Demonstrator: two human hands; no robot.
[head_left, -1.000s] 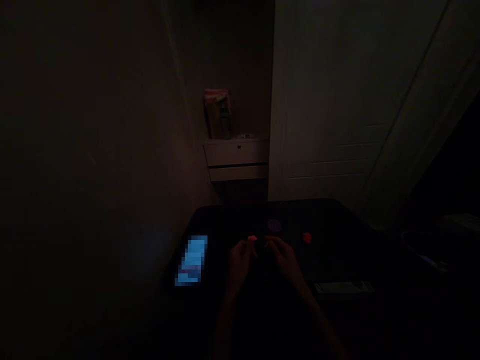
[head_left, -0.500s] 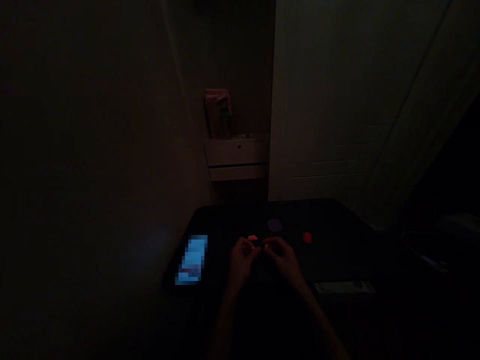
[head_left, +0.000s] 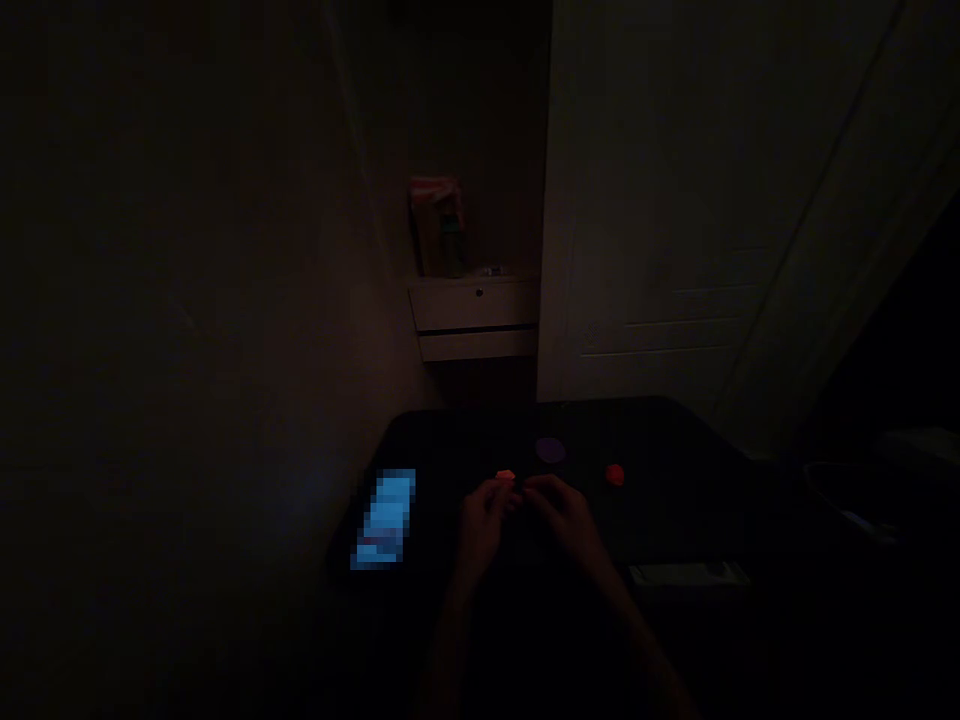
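Note:
In very dim light, my left hand (head_left: 482,518) and my right hand (head_left: 564,512) are held close together above a black table (head_left: 465,440). Fingers and thumb are pinched on each hand. Whatever lies between the fingertips is too small and dark to make out now. Just beyond my left fingertips lies an orange-red piece (head_left: 505,476), its near side partly covered by the fingers. A round red lump (head_left: 615,475) rests on the table to the right of my right hand. Behind the hands lies a flat purple disc (head_left: 550,450).
A lit phone (head_left: 384,520), its screen blurred, lies at the table's left side. Past the table stand a drawer unit (head_left: 476,305) with a box (head_left: 435,225) and a green-topped bottle (head_left: 451,240) on it, and a pale door panel (head_left: 645,250). A wall runs along the left.
Small glowing red bits showed at both hands' fingertips before; they are now mostly hidden. My left fingers have closed up and turned over toward the orange-red piece. The right hand barely moved.

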